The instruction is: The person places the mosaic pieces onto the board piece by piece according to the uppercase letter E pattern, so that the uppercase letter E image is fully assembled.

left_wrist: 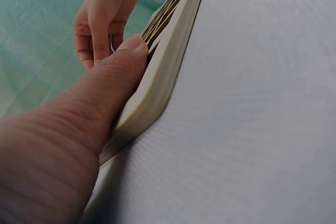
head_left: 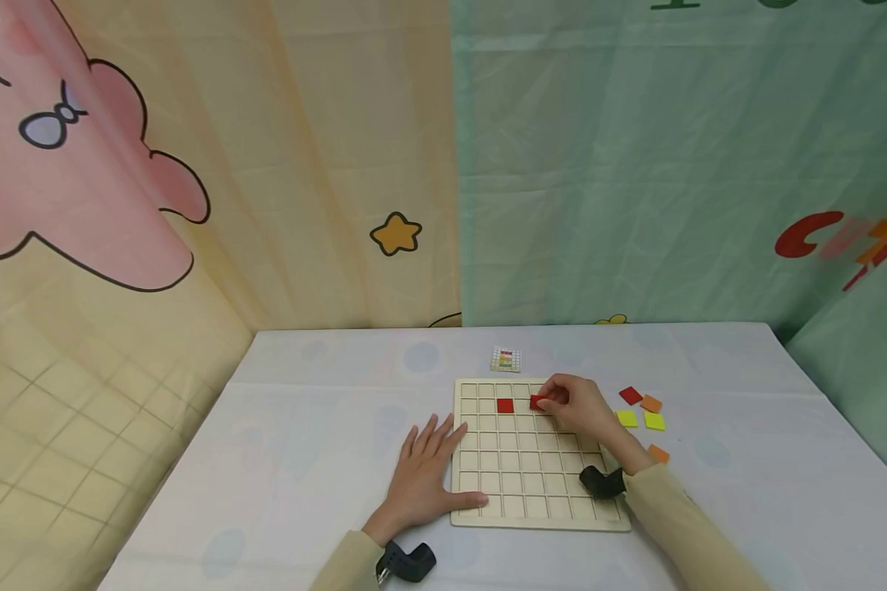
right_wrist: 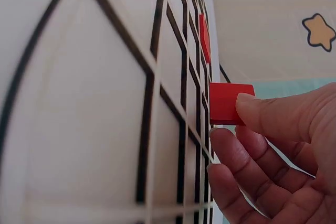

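Fingers of my left hand (head_left: 426, 474) are spread, palm on the cloth, thumb lying over the near-left corner of the grid board (head_left: 517, 464), index tip at its left edge; reads as a brace. Going right: picture card (head_left: 506, 359) sits flat just beyond the board's far edge, and one red tile (head_left: 505, 405) is seated in the grid, second row from the far side, third column from the left. Right of that, same row, is the held red tile (right_wrist: 224, 103), pinched at its right side by my right hand (head_left: 578, 408); thumb on the face, opposing fingertip hidden. Key relation: held tile lies left of my fingertips, over roughly the fifth column, so about one cell of gap to the seated one. Square, so no long axis to align, just edges vs grid lines. Right wrist view shows its face nearly full-on while the board is near edge-on, so I judge it tipped up, lower edge toward the grid; can't tell if it touches. Needs levelling before it can sit flat. Right hand owns it, left is well apart. Farther right, off the board: loose red tile (head_left: 631, 396), two orange tiles (head_left: 651, 404), two yellow tiles (head_left: 654, 421).
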Demonstrator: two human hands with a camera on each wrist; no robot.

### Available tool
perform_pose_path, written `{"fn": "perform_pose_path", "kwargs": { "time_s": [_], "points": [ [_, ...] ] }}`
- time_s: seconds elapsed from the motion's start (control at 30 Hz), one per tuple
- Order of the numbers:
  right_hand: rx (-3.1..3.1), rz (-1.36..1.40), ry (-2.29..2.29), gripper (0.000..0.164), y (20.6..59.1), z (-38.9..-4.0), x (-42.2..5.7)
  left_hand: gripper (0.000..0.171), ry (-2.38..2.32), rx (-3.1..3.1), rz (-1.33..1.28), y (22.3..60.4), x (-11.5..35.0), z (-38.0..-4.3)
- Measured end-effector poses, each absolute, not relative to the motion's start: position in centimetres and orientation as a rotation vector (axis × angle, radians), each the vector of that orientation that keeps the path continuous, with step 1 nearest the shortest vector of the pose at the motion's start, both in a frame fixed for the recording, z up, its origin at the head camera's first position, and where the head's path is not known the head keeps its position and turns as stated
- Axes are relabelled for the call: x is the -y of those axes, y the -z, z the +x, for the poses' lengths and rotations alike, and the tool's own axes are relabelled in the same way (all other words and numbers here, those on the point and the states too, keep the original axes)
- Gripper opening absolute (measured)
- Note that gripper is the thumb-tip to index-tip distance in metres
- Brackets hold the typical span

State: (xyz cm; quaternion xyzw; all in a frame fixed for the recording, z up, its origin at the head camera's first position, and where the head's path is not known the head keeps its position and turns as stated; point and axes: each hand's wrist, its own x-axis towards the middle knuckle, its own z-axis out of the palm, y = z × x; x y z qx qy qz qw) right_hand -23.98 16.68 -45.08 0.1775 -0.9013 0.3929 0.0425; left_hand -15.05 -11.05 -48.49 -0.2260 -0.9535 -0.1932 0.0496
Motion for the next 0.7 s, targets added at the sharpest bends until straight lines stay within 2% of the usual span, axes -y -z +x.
{"fn": "perform_pose_path", "kwargs": {
  "time_s": [0.23, 0.7],
  "points": [
    [2.756, 0.588, -1.221, 0.005, 45.3, -24.2, -15.0, 0.102, 0.581, 2.916, -0.684, 48.4, 11.1, -15.0],
    [2.894, 0.504, -0.916, 0.007, 44.8, -24.1, -14.3, 0.103, 0.56, 2.944, -0.666, 48.7, 11.0, -15.2]
  ]
}}
